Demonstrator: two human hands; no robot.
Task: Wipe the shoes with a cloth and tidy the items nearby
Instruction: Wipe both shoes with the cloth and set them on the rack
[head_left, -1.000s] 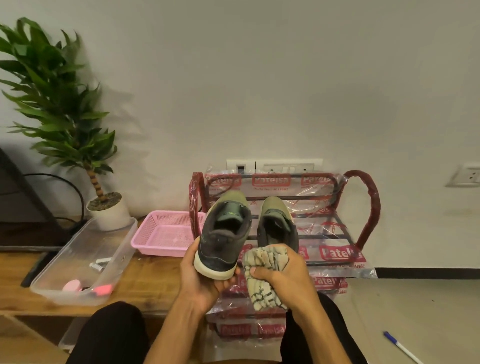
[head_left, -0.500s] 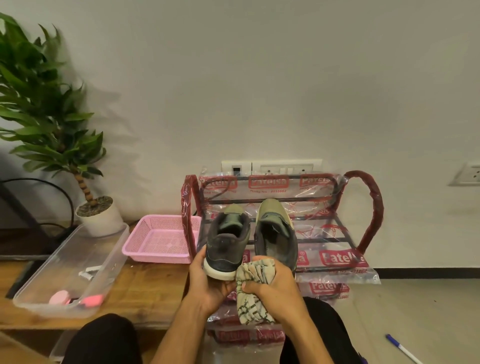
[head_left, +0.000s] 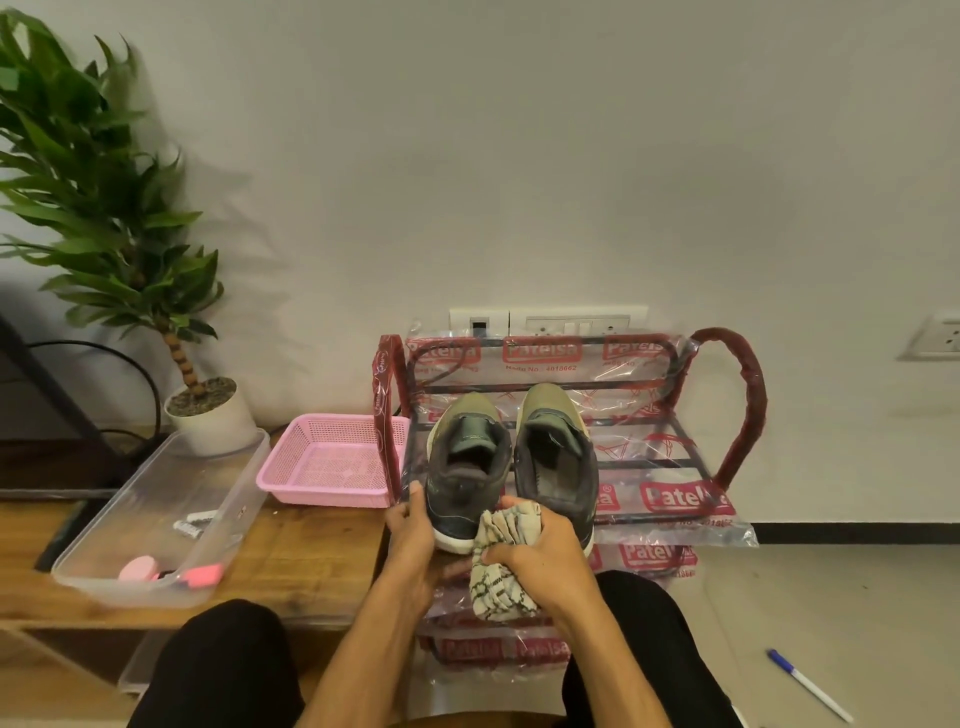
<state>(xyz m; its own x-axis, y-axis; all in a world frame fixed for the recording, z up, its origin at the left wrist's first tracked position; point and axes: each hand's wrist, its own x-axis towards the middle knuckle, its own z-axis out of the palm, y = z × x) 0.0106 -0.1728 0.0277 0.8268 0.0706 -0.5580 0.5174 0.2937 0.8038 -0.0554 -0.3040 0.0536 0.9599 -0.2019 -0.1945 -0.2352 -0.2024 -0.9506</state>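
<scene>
Two grey and olive shoes sit side by side on the top shelf of a plastic-wrapped red shoe rack (head_left: 727, 415). My left hand (head_left: 410, 535) grips the heel of the left shoe (head_left: 467, 467), which now rests on the rack. The right shoe (head_left: 556, 457) stands next to it. My right hand (head_left: 540, 556) clutches a bunched checked cloth (head_left: 498, 571) just in front of the heels of both shoes.
A pink basket (head_left: 332, 462) and a clear plastic box (head_left: 156, 519) with small pink items sit on a wooden bench (head_left: 311, 551) to the left. A potted plant (head_left: 208, 415) stands behind them. A blue-capped pen (head_left: 810, 686) lies on the floor at right.
The left shoe, held raised in my left hand before, has come down onto the rack beside the other shoe. My right hand with the cloth stayed close by the heels.
</scene>
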